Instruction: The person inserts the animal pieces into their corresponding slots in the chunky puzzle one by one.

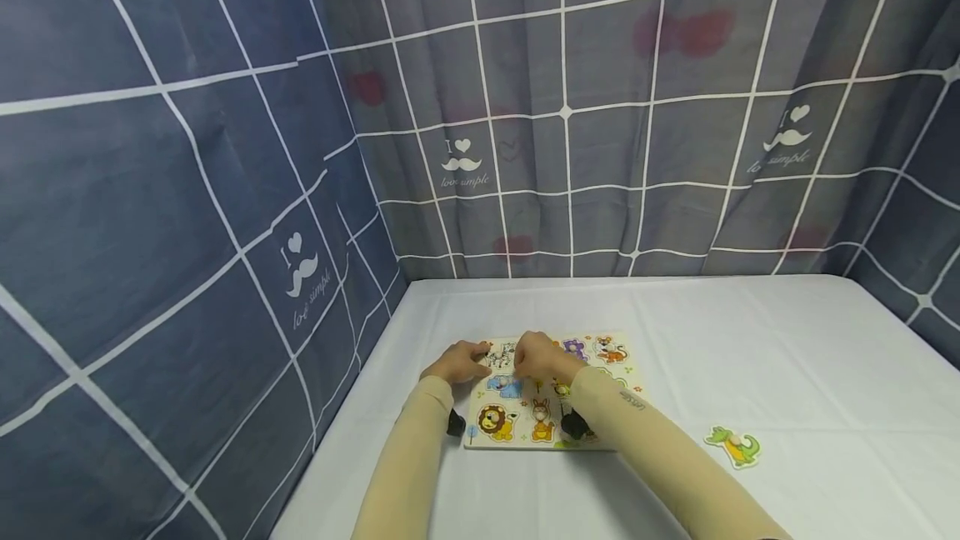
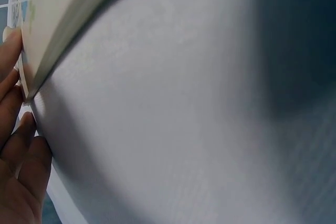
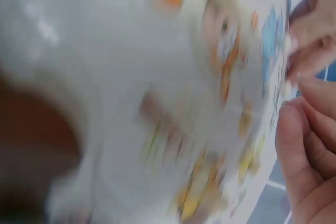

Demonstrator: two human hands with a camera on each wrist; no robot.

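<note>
A wooden knob puzzle board (image 1: 522, 407) with animal pieces lies on the white table. My left hand (image 1: 459, 362) is at the board's upper left edge, fingers reaching toward the zebra piece (image 1: 499, 356). In the left wrist view its fingertips (image 2: 14, 43) are right at the board's edge. My right hand (image 1: 536, 357) is over the upper middle of the board, fingers bent and hiding what lies below. In the right wrist view its thumb and fingertip come close together by a pale knob; I cannot tell whether they pinch it.
A loose green crocodile piece (image 1: 733, 446) lies on the table right of the board. The lion (image 1: 495, 422), kangaroo (image 1: 542, 421), elephant (image 1: 505, 387) and tiger (image 1: 610, 349) pieces are on the board. Dark checked curtains (image 1: 525, 148) stand behind and at the sides.
</note>
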